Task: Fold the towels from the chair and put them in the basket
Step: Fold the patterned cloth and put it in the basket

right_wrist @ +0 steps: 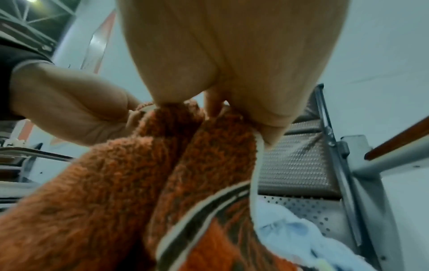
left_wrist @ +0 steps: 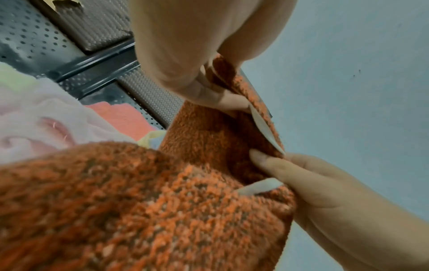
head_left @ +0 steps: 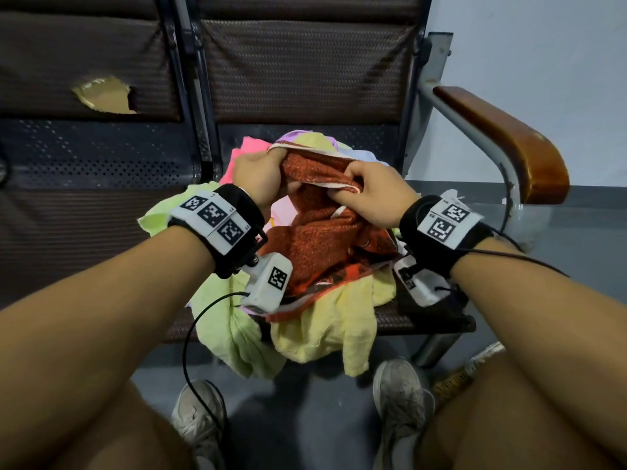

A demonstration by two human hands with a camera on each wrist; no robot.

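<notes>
Dark woven-mesh metal chair (head_left: 305, 72) bearing 1 heap of pastel cotton towels (head_left: 322, 320) across its seat. Rust-orange terry towel with white hem (head_left: 325, 239) lifted above that heap, bunched. Left hand (head_left: 259, 179) pinching its hem; right hand (head_left: 376, 191) likewise pinching, near the first. Risk, probably: corners not found, fold crooked; dragged neighbours sliding floorward. No basket in view.

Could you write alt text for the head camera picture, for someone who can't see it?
Two bare hands, the left hand and the right hand, each grip the white-trimmed edge of a rust-orange towel above a heap of pastel towels piled on a dark perforated metal chair. A wooden armrest stands at right; no basket is in view.
</notes>
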